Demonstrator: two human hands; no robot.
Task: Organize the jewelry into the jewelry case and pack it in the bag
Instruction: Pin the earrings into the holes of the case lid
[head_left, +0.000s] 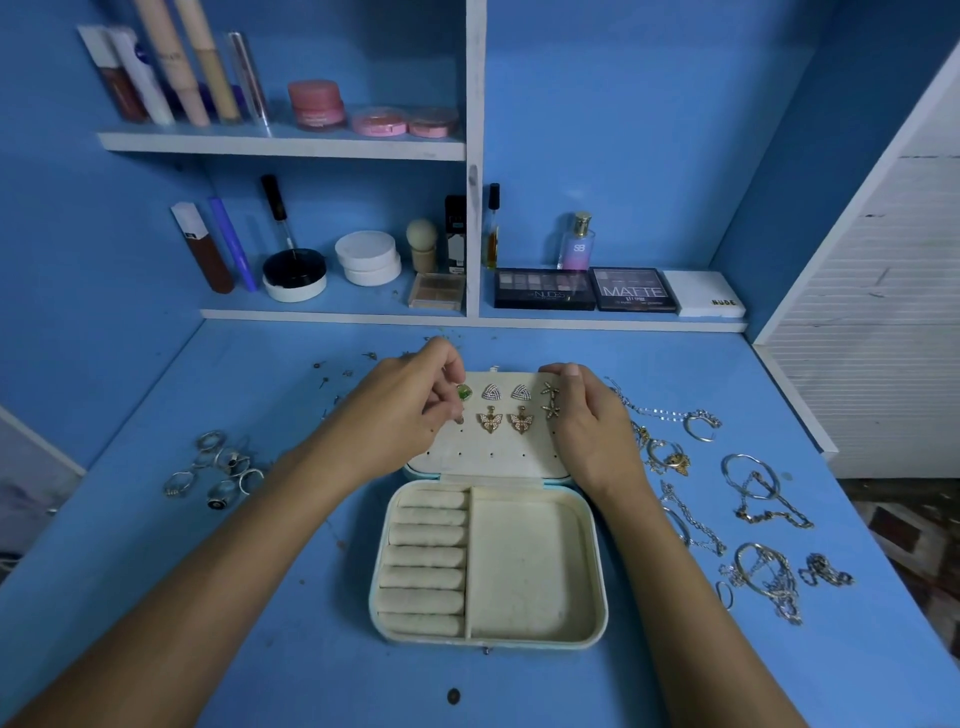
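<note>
An open cream jewelry case (597, 571) lies on the blue desk, its lid (493, 462) folded back flat. Pinned in the lid are a green earring (464, 392), two silver triangle earrings (506, 392), two butterfly earrings (505, 421) and star earrings (549, 400). My left hand (405, 410) pinches the green earring at the lid's upper left. My right hand (592, 421) grips the lid's right edge, thumb on its top rim. Ring rolls (423, 561) fill the case's left half. No bag is in view.
Several silver rings (218, 467) lie left of the case. Chains, bangles and necklaces (753, 519) are spread to its right. Small earring backs (332, 376) are scattered at the back left. Shelves behind hold cosmetics and eyeshadow palettes (587, 288).
</note>
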